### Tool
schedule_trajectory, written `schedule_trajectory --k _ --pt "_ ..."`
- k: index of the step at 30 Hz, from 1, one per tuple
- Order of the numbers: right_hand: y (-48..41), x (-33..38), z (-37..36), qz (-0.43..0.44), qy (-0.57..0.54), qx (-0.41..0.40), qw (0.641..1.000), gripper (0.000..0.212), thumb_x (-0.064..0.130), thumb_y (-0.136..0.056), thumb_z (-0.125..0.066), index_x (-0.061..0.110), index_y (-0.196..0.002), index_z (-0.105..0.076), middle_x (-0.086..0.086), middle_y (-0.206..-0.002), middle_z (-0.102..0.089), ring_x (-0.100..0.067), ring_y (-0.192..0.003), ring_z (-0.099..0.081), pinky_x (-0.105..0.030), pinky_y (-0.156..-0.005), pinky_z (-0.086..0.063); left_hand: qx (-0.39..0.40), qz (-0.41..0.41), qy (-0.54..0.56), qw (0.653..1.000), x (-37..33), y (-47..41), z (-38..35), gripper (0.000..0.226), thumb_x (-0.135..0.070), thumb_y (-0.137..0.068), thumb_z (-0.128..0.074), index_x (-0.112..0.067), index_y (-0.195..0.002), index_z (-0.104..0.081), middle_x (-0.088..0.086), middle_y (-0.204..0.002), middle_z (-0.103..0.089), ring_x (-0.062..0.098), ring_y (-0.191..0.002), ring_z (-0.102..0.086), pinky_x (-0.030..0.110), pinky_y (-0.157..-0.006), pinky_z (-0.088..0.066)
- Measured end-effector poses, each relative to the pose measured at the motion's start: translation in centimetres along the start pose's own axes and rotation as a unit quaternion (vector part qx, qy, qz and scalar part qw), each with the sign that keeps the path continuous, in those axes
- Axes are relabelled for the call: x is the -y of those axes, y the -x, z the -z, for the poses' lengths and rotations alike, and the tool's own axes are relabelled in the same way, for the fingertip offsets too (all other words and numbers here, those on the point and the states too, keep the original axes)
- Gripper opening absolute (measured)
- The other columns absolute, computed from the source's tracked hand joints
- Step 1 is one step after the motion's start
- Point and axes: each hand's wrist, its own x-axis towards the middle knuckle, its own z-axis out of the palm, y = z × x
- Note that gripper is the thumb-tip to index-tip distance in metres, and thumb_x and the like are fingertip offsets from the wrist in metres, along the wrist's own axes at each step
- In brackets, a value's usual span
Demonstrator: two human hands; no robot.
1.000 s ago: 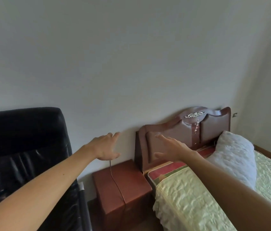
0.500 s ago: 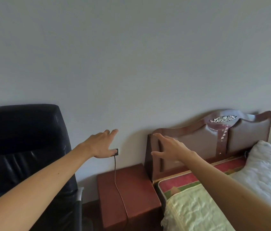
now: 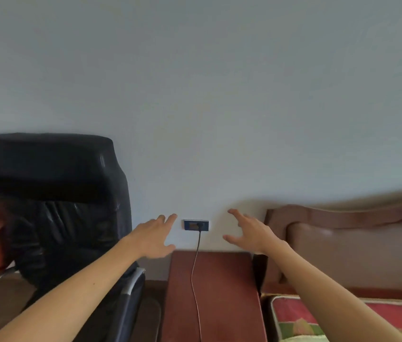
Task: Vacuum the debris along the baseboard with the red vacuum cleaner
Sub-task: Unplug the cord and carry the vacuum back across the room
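No red vacuum cleaner, debris or baseboard shows in the head view. A dark wall socket (image 3: pixel 196 225) sits low on the pale wall with a plug in it, and a thin cord (image 3: pixel 194 272) hangs from it down across the red-brown nightstand (image 3: pixel 227 292). My left hand (image 3: pixel 154 239) is stretched out just left of the socket, fingers straight, holding nothing. My right hand (image 3: pixel 250 233) hovers just right of the socket with fingers spread and slightly bent, also empty.
A black leather office chair (image 3: pixel 56 211) stands at the left, close to the nightstand. A brown padded headboard (image 3: pixel 353 245) and the bed with a red and green cover (image 3: pixel 301 319) fill the right. The pale wall (image 3: pixel 195 95) takes up the upper view.
The view has swung left, so the bed slid to the right edge and the socket came into sight between my hands. Both hands stay outstretched and empty.
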Motion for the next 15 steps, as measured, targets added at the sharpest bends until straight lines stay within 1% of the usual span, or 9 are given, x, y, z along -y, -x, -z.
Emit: schedule_trajectory --k 3,8,10,11,13,15 --pt "-3.3 -2.5 -2.3 -0.001 -0.013 0.021 1.000 0.077 0.060 -0.089 -0.056 0.032 -0.152 -0.022 -0.006 -0.137 -0.054 -0.026 -0.127 -0.053 -0.043 -0.097 -0.048 0.029 0.016 0.021 0.999 -0.8 -2.8 -3.7 0.083 -0.048 -0.095 -0.048 -0.021 -0.157 0.000 0.012 -0.144 -0.038 0.027 -0.123 -0.048 0.040 -0.099 -0.045" --pt "-7.9 -5.1 -7.0 -0.002 -0.025 0.056 0.998 0.075 0.059 -0.090 -0.056 0.032 -0.152 -0.023 -0.006 -0.136 -0.055 -0.028 -0.126 -0.054 -0.043 -0.097 -0.048 0.056 0.030 0.051 0.997 -1.3 -7.0 -9.7 0.083 -0.049 -0.095 -0.050 -0.020 -0.157 -0.003 0.012 -0.146 -0.038 0.027 -0.125 -0.049 0.041 -0.099 -0.046" --pt "-9.7 -5.8 -8.9 0.000 -0.030 0.068 0.997 0.074 0.058 -0.090 -0.056 0.032 -0.151 -0.024 -0.006 -0.135 -0.056 -0.029 -0.125 -0.054 -0.044 -0.097 -0.048 0.068 0.032 0.062 0.995 -1.0 -8.6 -12.0 0.084 -0.049 -0.094 -0.052 -0.019 -0.157 -0.005 0.013 -0.149 -0.037 0.029 -0.129 -0.047 0.044 -0.102 -0.045" --pt "-10.5 -6.1 -9.9 0.002 -0.033 0.073 0.997 0.074 0.058 -0.090 -0.056 0.032 -0.151 -0.025 -0.007 -0.135 -0.056 -0.029 -0.125 -0.054 -0.044 -0.097 -0.048 0.075 0.034 0.064 0.995 -0.9 -9.4 -13.2 0.084 -0.049 -0.093 -0.052 -0.019 -0.156 -0.006 0.013 -0.148 -0.038 0.029 -0.128 -0.048 0.045 -0.102 -0.046" --pt "-12.3 -6.6 -11.8 0.001 -0.036 0.080 0.996 0.072 0.056 -0.090 -0.056 0.032 -0.150 -0.025 -0.007 -0.136 -0.055 -0.029 -0.124 -0.055 -0.046 -0.096 -0.049 0.085 0.039 0.057 0.994 -0.6 -10.8 -15.4 0.082 -0.048 -0.093 -0.054 -0.019 -0.155 -0.008 0.013 -0.140 -0.044 0.029 -0.119 -0.054 0.044 -0.096 -0.049" --pt "-14.0 -7.1 -13.7 -0.010 -0.034 0.081 0.996 0.070 0.053 -0.091 -0.056 0.030 -0.150 -0.026 -0.007 -0.134 -0.056 -0.031 -0.123 -0.055 -0.047 -0.095 -0.049 0.091 0.044 0.053 0.994 -0.4 -12.2 -17.4 0.081 -0.047 -0.093 -0.054 -0.018 -0.154 -0.010 0.013 -0.135 -0.046 0.030 -0.115 -0.055 0.044 -0.092 -0.050"
